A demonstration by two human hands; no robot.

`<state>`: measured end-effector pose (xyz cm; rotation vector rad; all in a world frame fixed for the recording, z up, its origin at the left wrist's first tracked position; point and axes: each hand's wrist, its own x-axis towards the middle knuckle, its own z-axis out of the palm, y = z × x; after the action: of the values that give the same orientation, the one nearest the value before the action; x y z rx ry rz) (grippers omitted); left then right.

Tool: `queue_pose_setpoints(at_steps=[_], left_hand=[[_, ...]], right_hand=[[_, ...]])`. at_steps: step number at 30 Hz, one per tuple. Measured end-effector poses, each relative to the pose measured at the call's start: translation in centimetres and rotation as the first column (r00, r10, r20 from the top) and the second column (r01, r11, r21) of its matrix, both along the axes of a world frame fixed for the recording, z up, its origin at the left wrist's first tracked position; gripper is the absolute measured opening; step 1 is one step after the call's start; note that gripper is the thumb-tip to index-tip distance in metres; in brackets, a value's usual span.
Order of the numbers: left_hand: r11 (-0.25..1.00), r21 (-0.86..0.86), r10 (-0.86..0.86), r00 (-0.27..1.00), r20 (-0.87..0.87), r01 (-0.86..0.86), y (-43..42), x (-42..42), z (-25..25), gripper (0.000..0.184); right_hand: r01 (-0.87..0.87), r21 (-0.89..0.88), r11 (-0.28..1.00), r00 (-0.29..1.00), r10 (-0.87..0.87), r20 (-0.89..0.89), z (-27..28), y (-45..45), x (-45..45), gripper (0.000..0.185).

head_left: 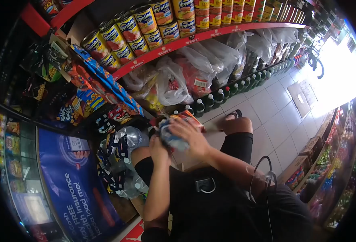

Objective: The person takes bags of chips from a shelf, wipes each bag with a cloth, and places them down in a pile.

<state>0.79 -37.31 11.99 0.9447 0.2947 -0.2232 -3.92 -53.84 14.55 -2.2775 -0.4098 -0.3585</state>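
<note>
In front of my lap, both hands meet on a small blue-and-white item, smeared by motion, so its kind cannot be made out. My left hand is closed around its near left side. Across its top and right side lies my right hand, blurred, its fingers curving over the item. Just beyond the hands, near the floor, an open red-orange box is partly covered by them. Clear plastic bottles with dark labels stand in a pack beside my left knee.
Stacked cans fill the red-edged shelf ahead. Below it hang plastic bags of goods behind a row of dark bottles. A blue banner is at left. Tiled floor runs right toward shelves of snacks.
</note>
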Motion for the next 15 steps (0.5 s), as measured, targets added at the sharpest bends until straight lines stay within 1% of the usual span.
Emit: queue_pose_setpoints(at_steps=[1,2,3,4,6,7,8,9,10,11,13,14,15], left_hand=[[1.0,-0.021,0.013,1.0,0.002,-0.013,0.4,-0.1,0.6,0.019],[0.999,-0.042,0.03,1.0,0.007,-0.03,0.7,-0.3,1.3,0.019],[0.999,-0.042,0.011,1.0,-0.006,-0.011,1.0,-0.7,2.0,0.02],[0.998,-0.001,-0.056,0.997,0.06,0.056,1.1,-0.9,1.8,0.019],[0.978,0.089,-0.201,0.963,0.182,0.188,0.9,-1.1,0.8,0.018],[0.962,0.191,-0.226,0.961,0.16,0.194,0.9,-1.3,-0.2,0.018],[0.949,0.236,-0.256,0.947,0.195,0.208,0.8,-1.5,-1.2,0.019],[0.935,0.28,-0.286,0.929,0.234,0.217,0.6,-1.6,-2.1,0.019],[0.919,0.325,-0.317,0.908,0.273,0.223,0.3,-1.7,-2.5,0.02],[0.958,0.234,-0.218,0.953,0.21,0.168,-0.6,-2.5,-0.7,0.015],[0.924,0.321,-0.299,0.915,0.269,0.208,1.2,-2.0,-2.9,0.012],[0.905,0.363,-0.336,0.894,0.295,0.22,2.1,-1.9,-3.6,0.012],[0.912,0.325,-0.342,0.901,0.267,0.25,2.6,-2.1,-2.7,0.011]], right_hand=[[0.078,0.039,0.996,0.996,-0.08,0.038,-2.1,-1.5,0.6,0.067],[0.19,0.063,0.98,0.982,-0.19,-0.003,-5.4,-3.0,1.2,0.067],[0.3,0.083,0.95,0.954,-0.297,-0.048,-9.0,-4.4,1.7,0.067],[0.41,0.096,0.907,0.911,-0.401,-0.098,-10.8,-5.0,1.8,0.067],[0.299,0.217,0.929,0.952,-0.306,-0.004,-8.5,-3.9,1.7,0.06],[0.239,0.272,0.932,0.965,-0.259,0.041,-6.4,-2.9,1.2,0.056],[0.164,0.235,0.958,0.986,-0.164,-0.022,-3.8,-1.8,0.6,0.056],[0.067,0.124,0.99,0.998,-0.069,0.012,-0.9,-0.7,0.1,0.057],[-0.032,0.011,0.999,0.999,0.031,0.034,0.7,0.0,-0.3,0.058],[-0.03,-0.005,1.0,0.999,0.03,0.039,0.6,-0.2,-0.2,0.058],[-0.025,-0.034,0.999,0.998,0.027,0.049,0.2,-0.9,0.3,0.058],[0.059,0.217,0.974,0.998,-0.051,-0.043,-2.3,-1.5,0.9,0.054],[0.157,0.446,0.881,0.984,-0.099,-0.151,-6.4,-2.4,1.9,0.051]])
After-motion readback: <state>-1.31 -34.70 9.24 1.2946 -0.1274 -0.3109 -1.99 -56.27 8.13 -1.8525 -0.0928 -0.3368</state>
